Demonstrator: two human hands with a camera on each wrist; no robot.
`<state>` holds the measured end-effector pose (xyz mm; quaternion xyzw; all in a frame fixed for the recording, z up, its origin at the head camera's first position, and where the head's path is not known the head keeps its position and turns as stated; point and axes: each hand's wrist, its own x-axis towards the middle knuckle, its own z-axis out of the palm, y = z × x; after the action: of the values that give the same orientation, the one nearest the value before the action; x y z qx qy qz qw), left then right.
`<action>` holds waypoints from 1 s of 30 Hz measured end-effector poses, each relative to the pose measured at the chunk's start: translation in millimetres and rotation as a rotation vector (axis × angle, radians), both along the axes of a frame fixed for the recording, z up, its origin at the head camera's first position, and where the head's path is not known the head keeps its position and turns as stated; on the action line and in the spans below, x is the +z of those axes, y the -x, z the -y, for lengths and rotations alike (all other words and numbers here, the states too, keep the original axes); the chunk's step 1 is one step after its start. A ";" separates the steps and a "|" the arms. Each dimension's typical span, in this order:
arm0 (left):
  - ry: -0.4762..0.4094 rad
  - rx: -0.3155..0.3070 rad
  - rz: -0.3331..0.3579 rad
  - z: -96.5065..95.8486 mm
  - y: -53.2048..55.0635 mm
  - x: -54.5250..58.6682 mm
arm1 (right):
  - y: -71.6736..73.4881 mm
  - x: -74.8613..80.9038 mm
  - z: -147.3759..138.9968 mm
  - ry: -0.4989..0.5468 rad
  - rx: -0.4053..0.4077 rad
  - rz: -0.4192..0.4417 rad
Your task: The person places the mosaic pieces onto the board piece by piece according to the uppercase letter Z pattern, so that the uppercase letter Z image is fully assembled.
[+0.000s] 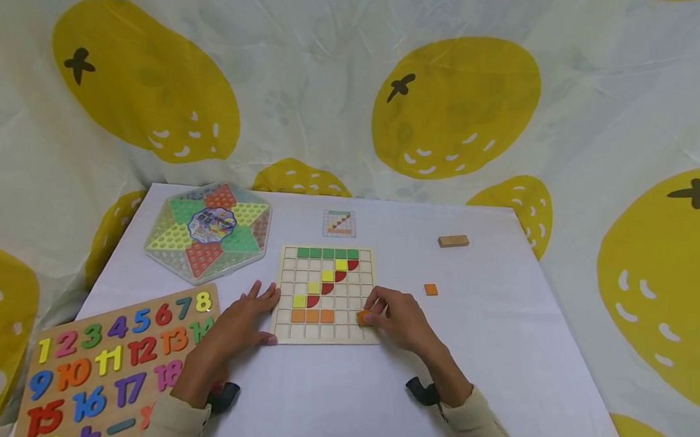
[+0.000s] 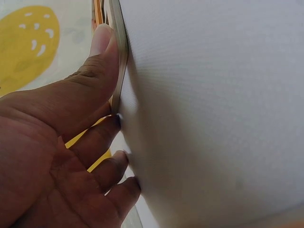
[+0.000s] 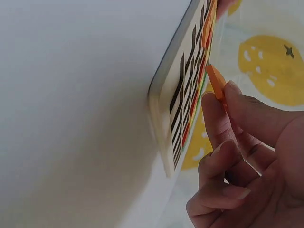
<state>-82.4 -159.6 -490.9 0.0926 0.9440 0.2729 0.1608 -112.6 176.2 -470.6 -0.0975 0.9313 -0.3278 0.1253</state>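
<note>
A wooden grid board [image 1: 341, 335] lies mid-table, with green square tiles [image 1: 328, 253] along its top, yellow squares and red rounded tiles [image 1: 327, 288] in a diagonal, and three orange tiles [image 1: 312, 316] low on the left. My right hand [image 1: 401, 319] pinches an orange square tile [image 3: 217, 81] between thumb and finger, above the board's right side. With spread fingers, my left hand [image 1: 242, 318] rests at the board's left edge, its thumb [image 2: 100, 42] against the rim. Another orange tile [image 1: 431, 289] lies on the table to the right.
A pattern card [image 1: 340, 224] lies behind the board. At the back left is a hexagonal star-patterned game board [image 1: 164, 252]; a wooden number board [image 1: 113, 318] sits at the front left. A small wooden block [image 1: 453, 241] lies at the back right of the white table [image 1: 497, 358].
</note>
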 end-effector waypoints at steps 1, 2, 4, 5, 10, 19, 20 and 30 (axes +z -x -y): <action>0.000 0.001 0.002 0.1 0.2 0.2 | -0.5 0.3 5.0 0.003 -0.001 0.005; -0.001 0.002 0.003 0.2 0.2 0.4 | -0.9 0.2 9.7 0.000 -0.002 0.008; -0.001 0.003 0.005 0.4 0.2 0.2 | -1.4 -1.2 18.8 -0.006 -0.007 0.018; -0.003 0.004 0.005 0.5 0.0 0.1 | -1.5 -2.4 22.9 -0.012 -0.012 0.021; -0.017 0.017 0.015 0.6 -0.9 -0.3 | 1.2 -10.1 36.5 -0.041 -0.030 0.020; -0.001 0.011 -0.004 -0.4 -0.4 -0.8 | 6.3 -14.8 47.6 -0.078 -0.003 -0.023; 0.002 0.009 -0.008 -0.3 -0.2 -0.9 | 6.6 -15.3 48.2 -0.082 0.003 -0.027; -0.001 0.000 -0.006 -1.0 0.7 -1.2 | 10.1 -12.6 35.1 -0.032 0.077 0.018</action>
<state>-83.2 -158.6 -492.1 0.0934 0.9443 0.2732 0.1577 -122.7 141.1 -483.2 -0.1283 0.9309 -0.3086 0.1478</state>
